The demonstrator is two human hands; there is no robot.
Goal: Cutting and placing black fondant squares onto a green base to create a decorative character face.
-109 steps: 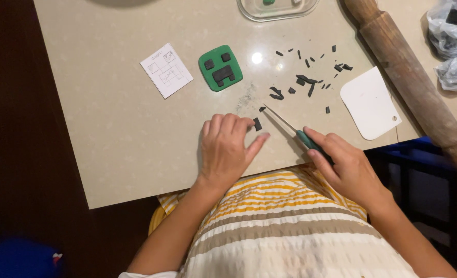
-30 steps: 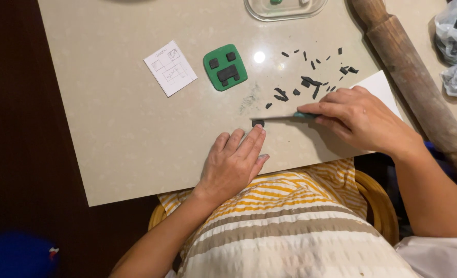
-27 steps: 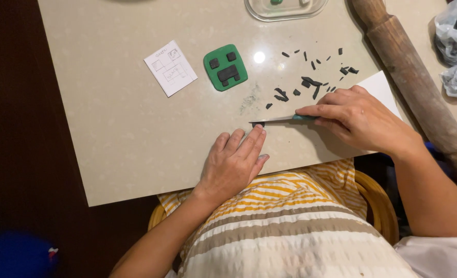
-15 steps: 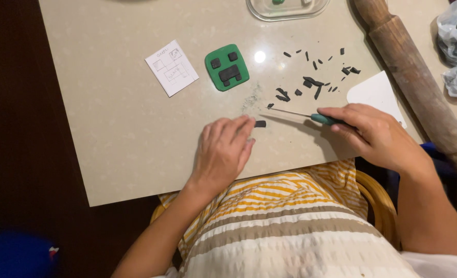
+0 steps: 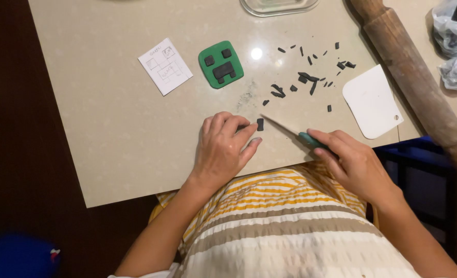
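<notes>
two hands near the table edge: left hand spread beside black piece, right hand gripping knife.

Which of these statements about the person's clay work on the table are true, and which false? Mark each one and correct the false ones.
1. The right hand holds a thin tool with a teal handle. True.
2. The left hand rests on the rolling pin. False: it lies flat beside a small black piece.
3. The green square bears black shapes. True.
4. The white scraper lies left of the paper note. False: it lies far to its right.
</notes>
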